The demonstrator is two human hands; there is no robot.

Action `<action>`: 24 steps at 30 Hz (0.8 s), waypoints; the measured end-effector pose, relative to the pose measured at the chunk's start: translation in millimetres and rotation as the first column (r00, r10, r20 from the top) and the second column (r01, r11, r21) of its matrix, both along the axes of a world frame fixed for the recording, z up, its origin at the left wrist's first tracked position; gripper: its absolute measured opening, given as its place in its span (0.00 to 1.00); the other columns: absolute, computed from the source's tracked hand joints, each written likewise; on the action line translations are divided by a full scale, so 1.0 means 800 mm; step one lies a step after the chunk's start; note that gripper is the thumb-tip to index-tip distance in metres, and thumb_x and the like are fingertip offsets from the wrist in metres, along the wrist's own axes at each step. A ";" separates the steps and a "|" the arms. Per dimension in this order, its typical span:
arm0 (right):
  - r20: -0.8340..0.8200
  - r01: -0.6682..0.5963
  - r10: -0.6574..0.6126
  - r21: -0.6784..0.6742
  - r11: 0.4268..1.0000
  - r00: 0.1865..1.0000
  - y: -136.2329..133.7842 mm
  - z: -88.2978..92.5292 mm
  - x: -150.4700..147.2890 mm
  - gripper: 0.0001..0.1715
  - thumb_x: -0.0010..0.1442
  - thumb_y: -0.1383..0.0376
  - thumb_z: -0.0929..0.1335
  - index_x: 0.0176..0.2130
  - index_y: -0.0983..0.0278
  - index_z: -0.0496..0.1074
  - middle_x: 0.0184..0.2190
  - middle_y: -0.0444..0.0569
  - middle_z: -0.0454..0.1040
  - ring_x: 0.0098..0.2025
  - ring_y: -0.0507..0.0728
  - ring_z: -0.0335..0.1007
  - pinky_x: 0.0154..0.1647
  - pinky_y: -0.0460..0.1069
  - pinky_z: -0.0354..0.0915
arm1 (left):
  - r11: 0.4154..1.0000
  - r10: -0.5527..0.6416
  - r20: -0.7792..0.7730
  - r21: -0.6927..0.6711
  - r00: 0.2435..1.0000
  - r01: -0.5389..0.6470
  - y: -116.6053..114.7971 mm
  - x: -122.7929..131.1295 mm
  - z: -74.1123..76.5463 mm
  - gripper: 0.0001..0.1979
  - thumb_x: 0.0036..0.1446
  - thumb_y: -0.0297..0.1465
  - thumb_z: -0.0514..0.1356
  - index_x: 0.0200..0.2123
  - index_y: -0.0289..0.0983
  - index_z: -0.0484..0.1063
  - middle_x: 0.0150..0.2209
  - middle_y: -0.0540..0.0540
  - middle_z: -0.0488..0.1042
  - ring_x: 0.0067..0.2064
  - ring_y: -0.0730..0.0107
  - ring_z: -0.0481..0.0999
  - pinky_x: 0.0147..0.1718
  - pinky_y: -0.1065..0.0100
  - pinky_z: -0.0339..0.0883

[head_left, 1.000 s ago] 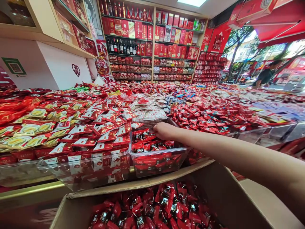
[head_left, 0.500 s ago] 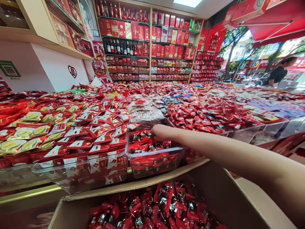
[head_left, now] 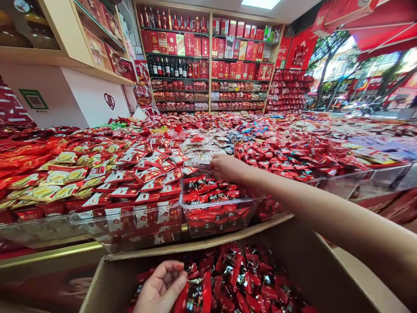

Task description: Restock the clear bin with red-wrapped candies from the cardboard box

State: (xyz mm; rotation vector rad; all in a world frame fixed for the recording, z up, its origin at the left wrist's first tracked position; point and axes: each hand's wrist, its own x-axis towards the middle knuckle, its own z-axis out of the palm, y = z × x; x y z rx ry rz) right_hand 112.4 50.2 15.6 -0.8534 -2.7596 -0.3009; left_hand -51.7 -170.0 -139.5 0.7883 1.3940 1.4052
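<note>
At the front edge of the counter [head_left: 48, 256], the person's right hand [head_left: 224, 167] reaches out over a clear plastic bin [head_left: 221, 213] that is partly filled with red-and-black wrapped candies [head_left: 208, 193]. It hovers palm down at the far end of that bin, near its back rim, with the fingers curled under; whether its grip is closed on a candy or empty cannot be told from this angle. The bare forearm runs back from it to the lower right corner of the view.

Lower down, the left hand [head_left: 161, 287] sits in an open cardboard box [head_left: 312, 269] just below the counter's edge. The box holds a heap of the same kind of red-and-black candies [head_left: 247, 278]. This hand is palm up with its fingers loosely bent, and its grip is apart, with thumb and fingertips not meeting; one red wrapper [head_left: 195, 295] lies just beside the fingertips and seems to touch them.

Left of the clear bin stands a second clear bin [head_left: 130, 226], heaped with flat red-and-white packets [head_left: 143, 178]. Further left lie gold-and-red packets [head_left: 55, 178]. More red sweets cover the counter to the right and behind. Against the back wall, shelves [head_left: 208, 56] carry red boxes and dark bottles [head_left: 166, 65]. A white partition [head_left: 81, 95] with a red heart-shaped mark stands on the left.
</note>
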 end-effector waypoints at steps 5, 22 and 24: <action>-0.305 -0.255 0.189 -0.194 0.947 0.933 -0.121 0.004 0.025 0.12 0.56 0.63 0.59 0.33 0.66 0.68 0.28 0.46 0.68 0.30 0.49 0.62 0.34 0.45 0.58 | 0.994 0.108 0.314 -0.054 0.943 -0.096 -0.008 0.003 0.031 0.15 0.37 0.27 0.66 0.30 0.37 0.67 0.26 0.54 0.72 0.29 0.79 0.70 0.30 0.77 0.65; -0.764 -0.514 -0.225 -0.589 0.624 0.604 -0.209 -0.152 0.024 0.13 0.50 0.72 0.63 0.39 0.63 0.61 0.39 0.49 0.64 0.39 0.50 0.62 0.38 0.46 0.62 | 0.998 -0.063 0.200 0.011 0.978 0.062 -0.014 0.028 0.027 0.17 0.33 0.31 0.68 0.32 0.42 0.73 0.31 0.50 0.76 0.36 0.69 0.72 0.35 0.76 0.66; -0.748 -0.548 -0.309 -0.649 0.527 0.588 -0.211 -0.153 0.022 0.11 0.51 0.70 0.63 0.37 0.63 0.60 0.32 0.46 0.67 0.34 0.49 0.64 0.35 0.45 0.63 | 0.992 -0.119 0.189 -0.023 0.975 0.125 -0.015 0.033 0.027 0.20 0.32 0.35 0.68 0.34 0.42 0.74 0.34 0.48 0.77 0.39 0.65 0.72 0.37 0.73 0.66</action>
